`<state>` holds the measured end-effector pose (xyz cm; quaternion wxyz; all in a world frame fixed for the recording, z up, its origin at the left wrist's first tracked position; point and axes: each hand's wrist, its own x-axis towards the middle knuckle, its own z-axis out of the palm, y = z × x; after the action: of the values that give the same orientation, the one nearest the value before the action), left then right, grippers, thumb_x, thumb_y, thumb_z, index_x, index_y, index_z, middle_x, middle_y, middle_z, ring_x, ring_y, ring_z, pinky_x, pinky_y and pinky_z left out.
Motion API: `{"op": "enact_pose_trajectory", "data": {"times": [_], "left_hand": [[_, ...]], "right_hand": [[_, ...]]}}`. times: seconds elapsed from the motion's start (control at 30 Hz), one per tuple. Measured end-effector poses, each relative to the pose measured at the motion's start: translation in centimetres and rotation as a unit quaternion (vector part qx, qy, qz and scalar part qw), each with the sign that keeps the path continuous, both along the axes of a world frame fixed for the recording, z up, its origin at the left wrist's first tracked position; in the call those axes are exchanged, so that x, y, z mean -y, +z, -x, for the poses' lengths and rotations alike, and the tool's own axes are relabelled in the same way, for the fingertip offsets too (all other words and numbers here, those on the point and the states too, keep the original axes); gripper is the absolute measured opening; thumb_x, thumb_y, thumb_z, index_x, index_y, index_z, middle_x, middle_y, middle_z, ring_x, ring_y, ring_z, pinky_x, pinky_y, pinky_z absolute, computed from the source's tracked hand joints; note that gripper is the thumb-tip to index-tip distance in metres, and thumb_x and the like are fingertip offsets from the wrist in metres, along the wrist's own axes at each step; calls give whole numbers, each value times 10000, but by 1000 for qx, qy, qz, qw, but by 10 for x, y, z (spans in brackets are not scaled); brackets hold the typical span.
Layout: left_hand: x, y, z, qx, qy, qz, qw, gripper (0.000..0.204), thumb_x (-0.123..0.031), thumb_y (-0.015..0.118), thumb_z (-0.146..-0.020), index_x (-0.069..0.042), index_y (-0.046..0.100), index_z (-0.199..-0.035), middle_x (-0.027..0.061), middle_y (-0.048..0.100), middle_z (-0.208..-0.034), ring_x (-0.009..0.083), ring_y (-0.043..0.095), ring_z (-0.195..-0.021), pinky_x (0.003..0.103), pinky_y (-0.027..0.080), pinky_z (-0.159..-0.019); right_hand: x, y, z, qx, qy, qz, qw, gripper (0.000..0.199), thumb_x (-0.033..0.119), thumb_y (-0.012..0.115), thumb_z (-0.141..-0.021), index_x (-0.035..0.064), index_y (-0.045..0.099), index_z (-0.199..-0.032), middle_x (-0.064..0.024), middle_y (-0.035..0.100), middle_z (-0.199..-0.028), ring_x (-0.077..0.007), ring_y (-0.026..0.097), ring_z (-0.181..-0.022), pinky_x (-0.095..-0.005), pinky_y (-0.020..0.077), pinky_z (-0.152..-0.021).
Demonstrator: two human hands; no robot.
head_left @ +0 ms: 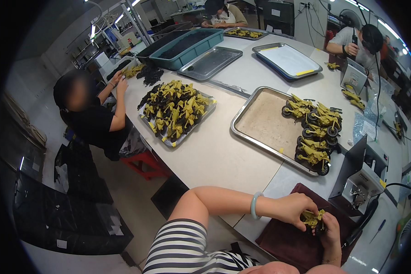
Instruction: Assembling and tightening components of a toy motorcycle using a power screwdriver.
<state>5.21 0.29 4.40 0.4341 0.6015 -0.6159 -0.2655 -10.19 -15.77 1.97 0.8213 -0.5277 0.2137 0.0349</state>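
A small yellow and black toy motorcycle point(311, 219) is between my two hands, above a dark maroon cloth point(283, 239). My left hand point(297, 208), with a pale bangle at its wrist, pinches the toy from the left and above. From the right, my right hand point(332, 230) grips its other side, fingers curled around it. Both hands partly cover the toy. Just beyond them, a steel tray point(260, 116) bears several yellow toy motorcycles with black wheels point(317, 132), grouped at its right side.
Right of the cloth stands a grey bench machine point(363, 178) with a cable; a screwdriver point(378, 230) lies nearby. At left, another tray is heaped with yellow toy parts point(173, 112). Farther back are a teal bin point(187, 50) and a white-lined tray point(287, 59). Co-workers sit around the table.
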Motion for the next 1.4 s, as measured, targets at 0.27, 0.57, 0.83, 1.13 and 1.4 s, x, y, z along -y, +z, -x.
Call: {"op": "enact_pose_trajectory", "data": {"times": [0.27, 0.57, 0.83, 1.13, 1.4], "left_hand": [[-6, -5, 12, 176, 84, 20, 981, 338, -146, 674, -602, -55, 573, -911, 96, 581, -802, 276, 573, -771, 371, 467, -673], [-8, -3, 11, 167, 84, 10, 982, 286, -155, 673, -615, -52, 559, -856, 90, 569, -777, 269, 566, -786, 364, 469, -661], [-8, 9, -1, 123, 108, 29, 986, 319, -162, 689, -620, -49, 575, -896, 93, 585, -788, 275, 572, -786, 367, 467, -681], [-5, 10, -4, 143, 119, 27, 982, 337, -164, 689, -616, -44, 582, -912, 105, 592, -802, 282, 577, -789, 372, 469, -688], [-4, 10, -6, 109, 130, 11, 985, 345, -181, 695, -617, -47, 609, -924, 117, 611, -802, 292, 591, -772, 376, 478, -677]], "right_hand": [[-8, 4, -4, -3, -10, -1, 1000, 257, 226, 455, -884, -19, 516, -929, -95, 590, -726, -138, 577, -543, -237, 503, -507], [-15, 0, -3, 4, -42, -5, 999, 321, 283, 411, -907, -18, 518, -940, -97, 592, -733, -154, 584, -555, -244, 502, -500], [-12, -6, 0, -26, -108, -123, 986, 452, 342, 260, -926, -26, 516, -982, -161, 597, -724, -255, 593, -595, -323, 506, -524], [-5, -11, 2, -36, -101, -172, 979, 382, 280, 266, -923, -15, 506, -957, -164, 592, -716, -257, 590, -614, -339, 514, -563], [-10, -6, -3, 36, -43, -113, 992, 187, 134, 477, -868, 3, 527, -992, -119, 605, -814, -197, 604, -669, -290, 522, -602]]}}
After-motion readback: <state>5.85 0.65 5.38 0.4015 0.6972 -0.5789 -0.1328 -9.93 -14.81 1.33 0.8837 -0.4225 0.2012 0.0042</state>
